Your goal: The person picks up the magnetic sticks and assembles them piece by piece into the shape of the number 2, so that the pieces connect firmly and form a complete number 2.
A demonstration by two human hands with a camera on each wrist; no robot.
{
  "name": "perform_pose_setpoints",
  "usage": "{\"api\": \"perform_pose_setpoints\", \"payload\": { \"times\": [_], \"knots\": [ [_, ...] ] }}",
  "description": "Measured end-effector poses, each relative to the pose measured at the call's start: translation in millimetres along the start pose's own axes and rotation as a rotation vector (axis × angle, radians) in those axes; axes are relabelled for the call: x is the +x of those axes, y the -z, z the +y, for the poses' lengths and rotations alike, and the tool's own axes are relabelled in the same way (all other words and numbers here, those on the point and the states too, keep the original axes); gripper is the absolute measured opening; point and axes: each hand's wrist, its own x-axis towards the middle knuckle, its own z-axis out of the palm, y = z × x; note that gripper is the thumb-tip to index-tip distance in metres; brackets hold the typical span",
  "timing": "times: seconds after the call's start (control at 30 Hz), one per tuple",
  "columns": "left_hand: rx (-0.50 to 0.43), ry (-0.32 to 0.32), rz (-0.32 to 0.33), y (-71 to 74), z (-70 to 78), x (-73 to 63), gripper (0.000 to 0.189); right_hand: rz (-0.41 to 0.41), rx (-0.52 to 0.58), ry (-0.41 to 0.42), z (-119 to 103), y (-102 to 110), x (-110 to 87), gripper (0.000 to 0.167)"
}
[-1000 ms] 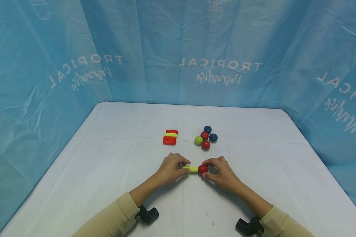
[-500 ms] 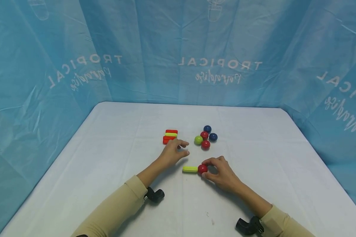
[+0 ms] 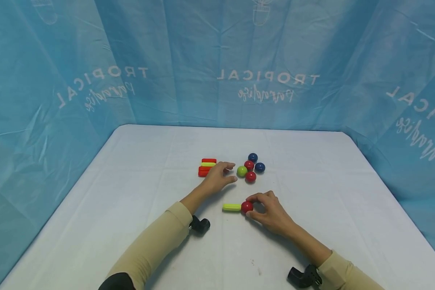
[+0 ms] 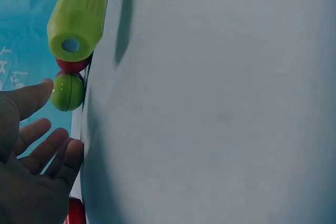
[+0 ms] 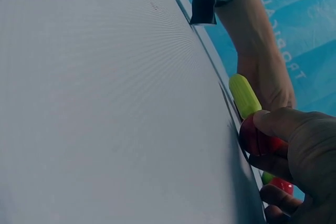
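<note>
My right hand [image 3: 272,213] pinches a glossy red ball [image 3: 247,207] between thumb and fingers near the table's middle. Against its left side lies a ribbed yellow-green rod [image 3: 231,207]; whether the two are joined I cannot tell. In the left wrist view the rod [image 4: 79,14] shows a round grey-blue disc in its end. My left hand [image 3: 217,177] holds nothing, its thumb and fingers spread apart, just left of a green ball [image 3: 241,171]. That ball touches or nearly touches other balls: a red ball [image 3: 250,177] in front and another red ball [image 3: 249,165] behind.
Two blue balls [image 3: 259,167] complete the cluster at the right. Behind my left hand lie red rods [image 3: 209,160] and a yellow-green rod [image 3: 208,164] in a stack-like row, partly covered. A white cloth covers the table [image 3: 148,161]; blue printed sheeting [image 3: 188,60] hangs around it.
My left hand has let go of the yellow-green rod, moved away from me past the red rods, then right toward the green ball. My right hand stays on the red ball.
</note>
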Motion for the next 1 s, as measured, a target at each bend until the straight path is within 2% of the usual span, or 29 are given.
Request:
{"api": "perform_pose_setpoints", "payload": {
  "times": [0.37,0.77,1.0],
  "knots": [
    [-0.028,0.012,-0.056,-4.8,6.1,17.0,0.051,-0.006,0.020,0.000,0,0,-0.6,0.038],
    [-0.009,0.000,-0.093,-8.2,9.4,24.4,0.048,-0.006,0.006,-0.014,2,-1,-0.7,0.039],
    [-0.007,0.006,-0.086,-9.4,9.6,25.9,0.046,-0.003,0.007,-0.009,0,0,-0.9,0.038]
  ]
}}
